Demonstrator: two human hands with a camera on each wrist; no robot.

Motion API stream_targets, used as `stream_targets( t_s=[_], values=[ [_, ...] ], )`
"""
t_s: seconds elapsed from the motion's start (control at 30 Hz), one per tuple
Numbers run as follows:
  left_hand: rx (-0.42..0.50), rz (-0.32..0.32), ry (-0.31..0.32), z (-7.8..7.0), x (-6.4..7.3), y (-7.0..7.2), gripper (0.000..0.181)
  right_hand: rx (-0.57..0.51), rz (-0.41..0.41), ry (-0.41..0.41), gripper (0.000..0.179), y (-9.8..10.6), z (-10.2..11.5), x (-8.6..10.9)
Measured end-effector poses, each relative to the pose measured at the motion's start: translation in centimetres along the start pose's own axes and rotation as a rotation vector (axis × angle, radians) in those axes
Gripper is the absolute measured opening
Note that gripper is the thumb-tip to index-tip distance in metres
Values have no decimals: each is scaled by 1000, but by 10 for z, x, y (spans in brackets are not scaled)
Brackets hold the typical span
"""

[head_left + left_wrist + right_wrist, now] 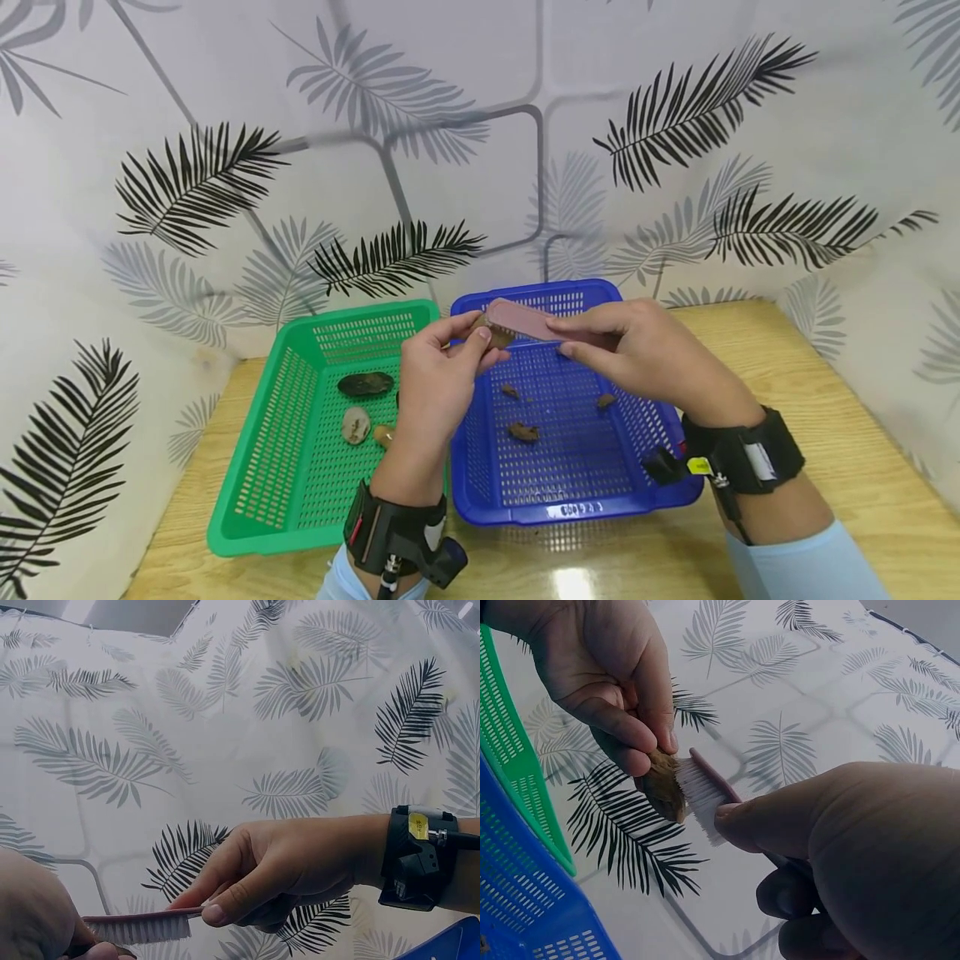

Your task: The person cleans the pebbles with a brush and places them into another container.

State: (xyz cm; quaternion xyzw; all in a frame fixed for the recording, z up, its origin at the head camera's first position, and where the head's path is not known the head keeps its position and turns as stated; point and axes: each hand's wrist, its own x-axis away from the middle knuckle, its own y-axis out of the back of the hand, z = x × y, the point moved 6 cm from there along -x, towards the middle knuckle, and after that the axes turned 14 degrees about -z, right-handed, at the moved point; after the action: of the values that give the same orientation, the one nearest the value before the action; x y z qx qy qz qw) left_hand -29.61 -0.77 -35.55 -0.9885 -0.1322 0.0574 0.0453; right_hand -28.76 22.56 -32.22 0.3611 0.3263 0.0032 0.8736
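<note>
Over the blue basket, my left hand (435, 379) pinches a brown, rough, stone-like piece (660, 786) between thumb and fingers. My right hand (645, 350) grips a pink brush (517, 318) by its handle, thumb along the near end of the head. In the right wrist view the white bristles (700, 793) meet the side of the brown piece. From the left wrist view the brush lies nearly level, bristles down, and the left hand (34, 907) hides most of the piece.
A green basket (258, 467) at left holds a dark oblong stone (365, 383), a pale round one (356, 426) and a tan piece (384, 436) partly behind the left wrist. In the blue basket (577, 510) lie several brown crumbs (522, 432). A patterned curtain (480, 192) hangs behind the wooden table (847, 467).
</note>
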Motion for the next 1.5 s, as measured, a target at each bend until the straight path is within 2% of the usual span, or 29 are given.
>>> stream_targets(
  t_s=[0.3, 0.8, 1.13, 1.3, 1.43, 1.5],
  values=[
    [-17, 7, 13, 3, -1, 1, 30, 10, 15, 29, 28, 4, -3, 1],
    [-48, 6, 21, 2, 0, 3, 31, 44, 79, 2, 28, 13, -5, 4],
    [-71, 10, 24, 2, 1, 2, 32, -21, 112, -31, 29, 18, -9, 5],
    [-40, 57, 36, 2, 1, 1, 44, -83, 58, 0, 30, 19, -8, 5],
    [32, 80, 44, 2, 1, 1, 40, -110, -38, 56, 33, 18, -5, 2],
    [63, 88, 45, 2, 1, 0, 39, -113, -65, 51, 34, 14, -3, 1]
  ],
)
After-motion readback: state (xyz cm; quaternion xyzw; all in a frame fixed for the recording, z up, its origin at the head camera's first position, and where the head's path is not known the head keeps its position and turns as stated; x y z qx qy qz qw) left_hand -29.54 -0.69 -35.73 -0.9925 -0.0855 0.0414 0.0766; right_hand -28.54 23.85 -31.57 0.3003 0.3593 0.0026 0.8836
